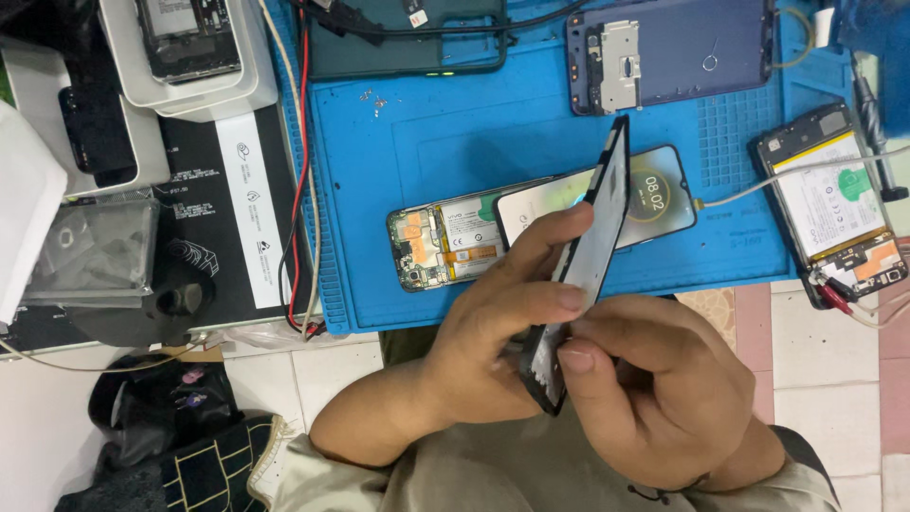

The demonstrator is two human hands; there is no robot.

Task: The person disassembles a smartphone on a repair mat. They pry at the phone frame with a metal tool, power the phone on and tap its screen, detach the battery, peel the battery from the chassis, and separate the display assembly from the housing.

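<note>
One view only — a head-worn camera looking steeply down, close over the person's own left hand (pixel 493 332) and right hand (pixel 654 398), with the blue work mat (pixel 427 142) beyond and tiled floor (pixel 815 341) below.

bare room lies on the blue silicone work mat (pixel 455 133) between the dark green phone case (pixel 408 38) above and the opened phone with exposed board (pixel 445 248) below; a lit phone (pixel 654 194) blocks the right.
</note>
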